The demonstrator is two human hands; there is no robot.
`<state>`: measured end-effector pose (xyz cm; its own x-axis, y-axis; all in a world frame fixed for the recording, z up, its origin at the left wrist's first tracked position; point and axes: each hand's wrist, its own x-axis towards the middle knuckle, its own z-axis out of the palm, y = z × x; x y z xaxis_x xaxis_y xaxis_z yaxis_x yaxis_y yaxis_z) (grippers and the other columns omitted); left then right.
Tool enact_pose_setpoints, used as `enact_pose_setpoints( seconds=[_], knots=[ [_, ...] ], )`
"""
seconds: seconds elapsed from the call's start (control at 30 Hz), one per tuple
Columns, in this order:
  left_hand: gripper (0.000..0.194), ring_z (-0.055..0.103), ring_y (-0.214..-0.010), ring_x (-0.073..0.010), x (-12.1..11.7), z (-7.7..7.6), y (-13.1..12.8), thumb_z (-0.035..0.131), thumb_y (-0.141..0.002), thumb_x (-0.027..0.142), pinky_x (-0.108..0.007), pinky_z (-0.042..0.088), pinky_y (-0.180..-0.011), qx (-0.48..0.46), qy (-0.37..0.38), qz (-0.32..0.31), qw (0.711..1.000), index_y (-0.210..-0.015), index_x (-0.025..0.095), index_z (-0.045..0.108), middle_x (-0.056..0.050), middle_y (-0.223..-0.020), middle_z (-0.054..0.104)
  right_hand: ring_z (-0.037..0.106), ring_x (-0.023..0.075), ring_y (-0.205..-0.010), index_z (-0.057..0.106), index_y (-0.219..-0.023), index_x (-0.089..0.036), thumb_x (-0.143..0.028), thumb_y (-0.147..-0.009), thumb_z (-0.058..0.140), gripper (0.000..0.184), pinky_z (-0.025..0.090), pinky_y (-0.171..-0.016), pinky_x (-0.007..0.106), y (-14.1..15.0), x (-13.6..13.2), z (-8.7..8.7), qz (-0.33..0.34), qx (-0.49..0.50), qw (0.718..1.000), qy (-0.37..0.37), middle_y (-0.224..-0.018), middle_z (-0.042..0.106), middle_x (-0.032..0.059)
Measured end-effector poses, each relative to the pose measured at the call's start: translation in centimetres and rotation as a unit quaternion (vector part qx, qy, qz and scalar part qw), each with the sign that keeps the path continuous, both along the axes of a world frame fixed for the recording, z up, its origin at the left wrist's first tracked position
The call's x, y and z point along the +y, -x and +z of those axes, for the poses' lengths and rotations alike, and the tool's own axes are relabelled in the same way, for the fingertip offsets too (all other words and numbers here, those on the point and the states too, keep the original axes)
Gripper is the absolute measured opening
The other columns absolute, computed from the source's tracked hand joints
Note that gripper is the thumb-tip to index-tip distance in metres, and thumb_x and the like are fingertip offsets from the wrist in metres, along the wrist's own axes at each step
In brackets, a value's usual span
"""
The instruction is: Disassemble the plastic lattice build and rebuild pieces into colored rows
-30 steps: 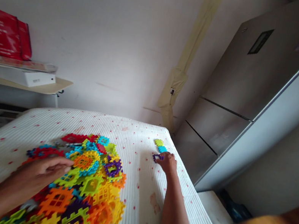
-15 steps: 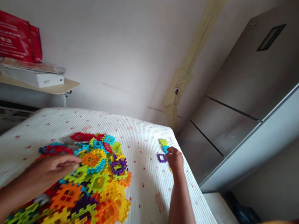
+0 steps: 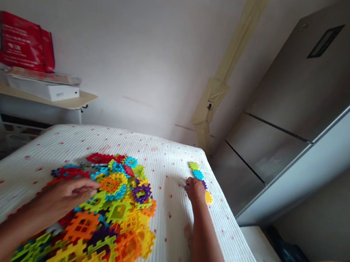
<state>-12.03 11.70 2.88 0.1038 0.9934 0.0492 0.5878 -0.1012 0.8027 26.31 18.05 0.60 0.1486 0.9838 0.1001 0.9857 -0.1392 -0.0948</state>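
Left hand (image 3: 73,191) over tile pile (image 3: 110,214) — contents of red bag (image 3: 24,43) hidden.

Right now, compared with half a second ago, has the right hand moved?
Yes, the right hand has moved left and slightly down in view: against the wall socket, it sat below-right, now almost straight below.

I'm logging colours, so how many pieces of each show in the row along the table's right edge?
Green piece: 1
Light blue piece: 1
Purple piece: 1, partly hidden
Yellow piece: 1
Total: 4 showing; the right hand may hide more. The purple edge left of it isn't counted.
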Motion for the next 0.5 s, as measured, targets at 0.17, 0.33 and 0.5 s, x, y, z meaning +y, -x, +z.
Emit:
enact_pose_setpoints(
  seconds=[0.17, 0.33, 0.5],
  knots=[
    [0.051, 0.065, -0.091, -0.0235, 0.1, -0.4, 0.1, 0.047, -0.074, 0.057, -0.028, 0.047, -0.078, 0.013, 0.006, -0.007, 1.000, -0.100, 0.016, 0.063, -0.005, -0.093, 0.072, 0.056, 0.0204, -0.100, 0.065, -0.095, -0.017, -0.017, -0.081, 0.052, 0.020, 0.040, -0.079, 0.026, 1.5, -0.3, 1.5, 0.007, -0.003, 0.999, -0.041, -0.101, 0.065, 0.0098],
    [0.051, 0.065, -0.091, -0.0230, 0.3, -0.7, 0.2, 0.048, -0.073, 0.058, -0.027, 0.047, -0.079, 0.016, 0.007, -0.007, 1.000, -0.097, 0.017, 0.064, -0.005, -0.095, 0.072, 0.061, 0.0166, -0.086, 0.062, -0.101, -0.022, -0.043, -0.082, 0.055, 0.029, 0.043, -0.073, 0.025, 7.5, -1.8, 3.2, 0.122, 0.077, 0.988, -0.052, -0.097, 0.066, 0.0035],
    [0.050, 0.065, -0.092, -0.0236, 0.3, -0.7, 0.4, 0.048, -0.072, 0.058, -0.027, 0.048, -0.079, 0.011, 0.009, -0.003, 1.000, -0.097, 0.018, 0.064, -0.005, -0.096, 0.072, 0.062, 0.0234, -0.082, 0.060, -0.100, -0.020, -0.059, -0.068, 0.060, 0.051, 0.047, -0.066, 0.030, 13.3, -4.2, 2.4, 0.179, 0.027, 0.983, -0.017, -0.090, 0.066, 0.0084]
  ],
)
